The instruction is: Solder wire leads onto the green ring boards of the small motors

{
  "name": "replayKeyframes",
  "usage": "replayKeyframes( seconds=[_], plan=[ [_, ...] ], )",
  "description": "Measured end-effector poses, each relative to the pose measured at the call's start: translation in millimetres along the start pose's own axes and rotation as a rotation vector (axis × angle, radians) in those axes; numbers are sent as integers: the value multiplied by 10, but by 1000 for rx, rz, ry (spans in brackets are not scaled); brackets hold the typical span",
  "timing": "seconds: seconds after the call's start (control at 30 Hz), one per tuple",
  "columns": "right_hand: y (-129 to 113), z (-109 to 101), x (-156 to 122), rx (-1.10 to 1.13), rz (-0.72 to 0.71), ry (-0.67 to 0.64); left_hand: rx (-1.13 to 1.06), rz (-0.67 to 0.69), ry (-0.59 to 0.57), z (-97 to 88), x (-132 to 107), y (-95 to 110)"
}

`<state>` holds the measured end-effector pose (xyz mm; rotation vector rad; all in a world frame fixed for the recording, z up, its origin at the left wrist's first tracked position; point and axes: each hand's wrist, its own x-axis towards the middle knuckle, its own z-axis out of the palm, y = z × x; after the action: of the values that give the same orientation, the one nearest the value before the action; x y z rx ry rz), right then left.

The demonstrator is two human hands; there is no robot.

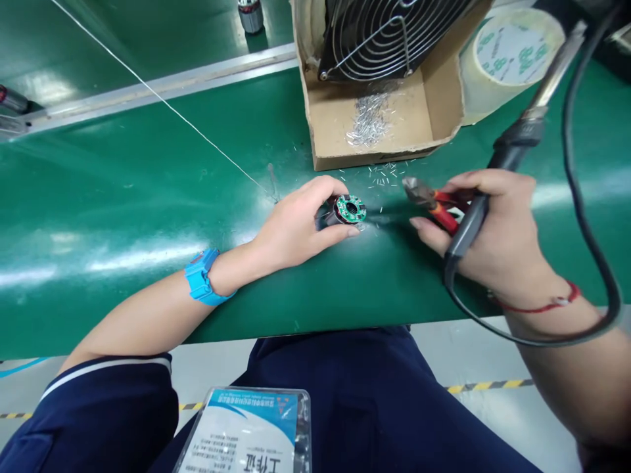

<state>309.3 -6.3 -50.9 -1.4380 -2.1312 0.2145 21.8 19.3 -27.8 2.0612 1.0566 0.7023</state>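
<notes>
Between the thumb and fingers of my left hand (300, 223) is a small motor (349, 209), its ring-shaped green circuit board facing up. Red-handled cutting pliers (434, 200) are gripped in my right hand (507, 236), their jaws pointing left, apart from the motor. That same hand also carries a soldering iron (497, 157), lying across it with the metal tip up and to the right. A thin strand of solder wire (187, 121) runs from the upper left down to my left hand, where its end is hidden.
Behind my hands stands a cardboard box (384, 148) with a black fan (394, 33) and a heap of clipped metal leads (369, 121). More clippings are scattered before it. Right of it is a tape roll (513, 59). Other motors (251, 16) stand beyond the metal rail (162, 85).
</notes>
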Motion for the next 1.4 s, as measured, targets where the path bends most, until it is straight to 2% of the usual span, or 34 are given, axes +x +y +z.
replayKeyframes(
  seconds=[0.17, 0.33, 0.53, 0.63, 0.77, 0.87, 0.93, 1.0, 1.1, 1.17, 1.27, 1.4],
  plan=[
    [-248, -112, 79, -209, -236, -225, 119, 5, 14, 9, -17, -2],
    [-303, -214, 197, -367, -408, -207, 224, 54, 7, 12, -29, -7],
    [-397, -237, 218, -442, -465, -184, 324, 72, 18, -6, -25, 5],
    [-445, -184, 196, -447, -404, -142, 302, 56, 39, -8, -21, -12],
    [-427, -58, 241, -548, -115, -76, 189, 50, 87, -46, -11, -44],
    [-352, 39, 321, -626, 82, -62, 146, 44, 177, -154, 16, -104],
    [-292, 89, 360, -601, 116, -65, 151, -13, 272, -269, 70, -192],
    [-232, 122, 374, -538, 102, -35, 161, -107, 392, -410, 180, -328],
    [-148, 135, 365, -418, 102, 101, 208, -203, 513, -630, 482, -601],
    [-106, 123, 349, -307, 130, 161, 288, -245, 510, -759, 765, -797],
    [-65, 86, 314, -185, 190, 171, 373, -339, 495, -894, 1221, -1045],
    [-16, 50, 274, -99, 288, 194, 455, -519, 479, -985, 1628, -1210]
  ],
)
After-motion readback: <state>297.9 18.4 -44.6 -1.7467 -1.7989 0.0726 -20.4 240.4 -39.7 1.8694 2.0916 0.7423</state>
